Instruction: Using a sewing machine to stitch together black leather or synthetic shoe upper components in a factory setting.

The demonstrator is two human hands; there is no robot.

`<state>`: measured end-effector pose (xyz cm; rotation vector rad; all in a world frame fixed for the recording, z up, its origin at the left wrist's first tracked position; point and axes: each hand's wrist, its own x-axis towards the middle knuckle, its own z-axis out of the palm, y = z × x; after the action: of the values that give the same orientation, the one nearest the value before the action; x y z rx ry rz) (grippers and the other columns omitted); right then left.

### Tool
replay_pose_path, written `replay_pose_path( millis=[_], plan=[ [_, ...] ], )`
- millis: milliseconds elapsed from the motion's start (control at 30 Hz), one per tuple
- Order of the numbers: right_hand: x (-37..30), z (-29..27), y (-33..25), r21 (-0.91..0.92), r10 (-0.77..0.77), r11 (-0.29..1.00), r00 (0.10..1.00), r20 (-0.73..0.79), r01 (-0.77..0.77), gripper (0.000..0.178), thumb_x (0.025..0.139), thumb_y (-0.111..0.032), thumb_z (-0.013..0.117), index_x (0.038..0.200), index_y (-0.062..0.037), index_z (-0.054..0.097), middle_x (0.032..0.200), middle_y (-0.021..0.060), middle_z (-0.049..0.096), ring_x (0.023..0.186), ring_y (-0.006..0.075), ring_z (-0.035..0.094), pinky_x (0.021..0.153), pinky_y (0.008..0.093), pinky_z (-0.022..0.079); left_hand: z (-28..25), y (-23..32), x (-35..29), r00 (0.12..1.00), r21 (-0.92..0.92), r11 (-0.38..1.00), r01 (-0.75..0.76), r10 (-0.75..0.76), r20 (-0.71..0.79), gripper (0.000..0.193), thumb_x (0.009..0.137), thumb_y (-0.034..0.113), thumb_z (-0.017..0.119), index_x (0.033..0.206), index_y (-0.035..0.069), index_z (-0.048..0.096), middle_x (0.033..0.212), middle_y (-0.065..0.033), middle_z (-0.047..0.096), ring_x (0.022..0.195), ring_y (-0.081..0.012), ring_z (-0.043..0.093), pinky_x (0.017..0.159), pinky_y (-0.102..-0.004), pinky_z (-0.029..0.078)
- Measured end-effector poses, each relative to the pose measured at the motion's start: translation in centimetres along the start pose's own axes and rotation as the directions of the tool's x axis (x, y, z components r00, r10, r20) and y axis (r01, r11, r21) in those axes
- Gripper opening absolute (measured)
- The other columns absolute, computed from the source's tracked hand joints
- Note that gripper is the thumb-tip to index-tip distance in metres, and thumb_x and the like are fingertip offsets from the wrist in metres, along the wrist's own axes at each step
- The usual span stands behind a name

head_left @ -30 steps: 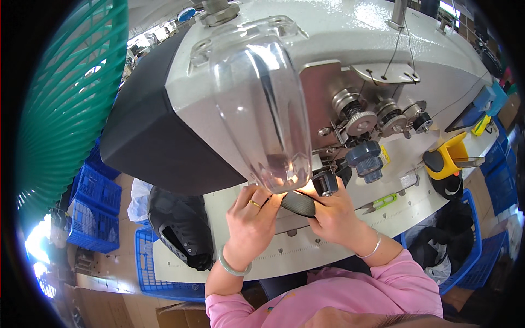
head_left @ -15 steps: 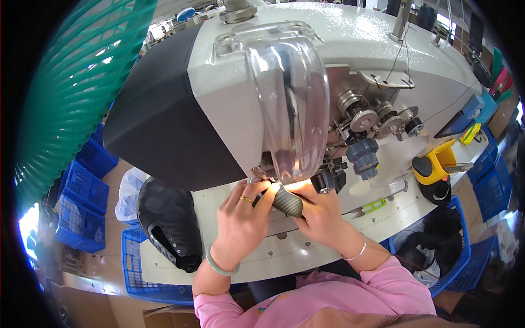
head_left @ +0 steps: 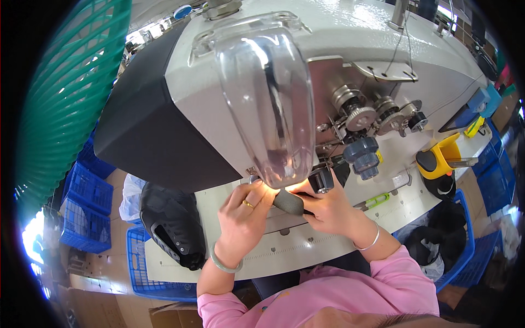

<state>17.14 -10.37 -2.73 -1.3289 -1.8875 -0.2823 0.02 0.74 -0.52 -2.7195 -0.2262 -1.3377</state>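
A small dark grey textured fabric piece (head_left: 288,203) lies curved under the head of a white sewing machine (head_left: 199,90). My left hand (head_left: 244,213), with a ring on one finger, has its fingers bent and pressed to the piece's left side. On the other side my right hand (head_left: 332,212) grips the piece's right edge between thumb and fingers. Both sets of fingertips reach in under the clear plastic guard (head_left: 270,104), close to the lit needle area. The guard and my fingers hide the needle and the far part of the piece.
Black shoe uppers (head_left: 172,224) are stacked left on the machine table (head_left: 240,272). Green-handled thread snips (head_left: 376,201) and a yellow holder (head_left: 440,158) stand to the right. Blue baskets (head_left: 465,246) flank the table. A green ribbed plastic panel (head_left: 71,93) rises at far left.
The view has shifted slightly, moving the machine head leftward in the picture. My right hand sits a little farther from my left, and the fabric piece has turned, with less of it showing.
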Motion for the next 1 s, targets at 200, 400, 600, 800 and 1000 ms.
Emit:
replay_pose_path(
  millis=[200, 400, 600, 800, 1000],
  plan=[
    [-0.4, 0.2, -0.7, -0.139, 0.043, 0.99, 0.999, 0.023, -0.039, 0.029, 0.064, -0.006, 0.07, 0.092, -0.0075, 0.064, 0.096, 0.0077, 0.052, 0.089, 0.0286, 0.055, 0.079, 0.0424, 0.04, -0.2, 0.4, -0.1, 0.999, 0.029, 0.999, 0.012, -0.013, 0.041, 0.028, 0.058, 0.0, 0.065, 0.085, 0.004, 0.069, 0.085, -0.0039, 0.06, 0.083, -0.0224, 0.062, 0.063, -0.031, 0.054],
    [-0.5, 0.6, -0.6, -0.15, 0.015, 0.988, 0.998, -0.064, -0.025, 0.043, 0.063, -0.001, 0.067, 0.104, -0.0104, 0.065, 0.103, 0.0046, 0.06, 0.085, 0.0274, 0.055, 0.073, 0.0417, 0.038, -0.4, 0.5, 0.7, 0.998, 0.008, 1.0, 0.019, -0.019, 0.063, 0.028, 0.058, -0.001, 0.064, 0.086, 0.004, 0.066, 0.085, -0.0038, 0.058, 0.082, -0.0224, 0.06, 0.064, -0.0314, 0.054],
    [-0.3, 1.0, -1.0, -0.16, 0.027, 0.986, 0.998, -0.063, -0.037, 0.042, 0.064, -0.001, 0.067, 0.105, -0.0106, 0.064, 0.109, 0.0053, 0.06, 0.089, 0.0277, 0.056, 0.075, 0.0426, 0.04, -0.9, 0.2, 1.1, 0.992, 0.015, 1.0, 0.021, -0.023, 0.125, 0.029, 0.061, -0.001, 0.064, 0.089, 0.005, 0.066, 0.089, -0.0039, 0.059, 0.083, -0.0229, 0.06, 0.065, -0.0317, 0.054],
    [0.1, 0.8, -1.3, -0.204, 0.035, 0.978, 0.998, -0.057, -0.046, 0.038, 0.068, -0.006, 0.071, 0.105, -0.0098, 0.064, 0.115, 0.007, 0.06, 0.096, 0.0289, 0.058, 0.08, 0.0451, 0.042, -1.1, -0.1, 1.3, 0.99, -0.007, 1.0, 0.016, -0.015, 0.138, 0.031, 0.063, -0.003, 0.064, 0.093, 0.006, 0.066, 0.094, -0.0045, 0.059, 0.082, -0.0233, 0.061, 0.062, -0.0318, 0.054],
    [-0.2, 0.8, -1.0, -0.202, -0.007, 0.979, 0.997, -0.073, -0.008, 0.033, 0.071, -0.012, 0.076, 0.103, -0.0085, 0.065, 0.111, 0.0077, 0.064, 0.096, 0.0288, 0.061, 0.084, 0.047, 0.042, -1.2, -0.4, 1.3, 0.988, -0.013, 1.0, -0.003, 0.005, 0.156, 0.033, 0.064, -0.004, 0.063, 0.095, 0.006, 0.065, 0.096, -0.0051, 0.059, 0.081, -0.0239, 0.062, 0.063, -0.0318, 0.055]
  ],
)
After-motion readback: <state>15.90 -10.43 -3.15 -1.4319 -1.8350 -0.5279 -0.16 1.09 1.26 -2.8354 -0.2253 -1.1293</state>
